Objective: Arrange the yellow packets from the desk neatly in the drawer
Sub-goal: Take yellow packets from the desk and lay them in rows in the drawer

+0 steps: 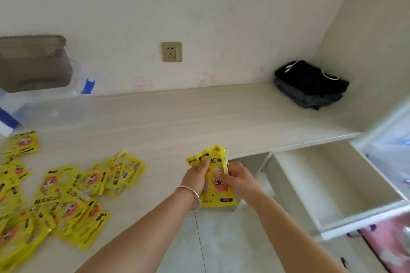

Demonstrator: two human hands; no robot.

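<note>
I hold a small stack of yellow packets (pixel 218 193) with both hands over the desk's front edge. My left hand (pixel 196 178) grips the stack from the left, thumb on top. My right hand (pixel 238 178) grips it from the right, fingers across the front. Several more yellow packets (pixel 73 197) lie scattered on the pale desk (pixel 177 117) at the left. The white drawer (pixel 328 184) stands pulled out at the right, below the desk; the part of its inside that I see holds nothing.
A folded pile of dark clothes (pixel 310 85) sits in the desk's back right corner. A clear plastic container with blue clips (pixel 44 99) stands at the back left. A wall socket (pixel 172 51) is above the desk. A pink item (pixel 390 248) lies below the drawer.
</note>
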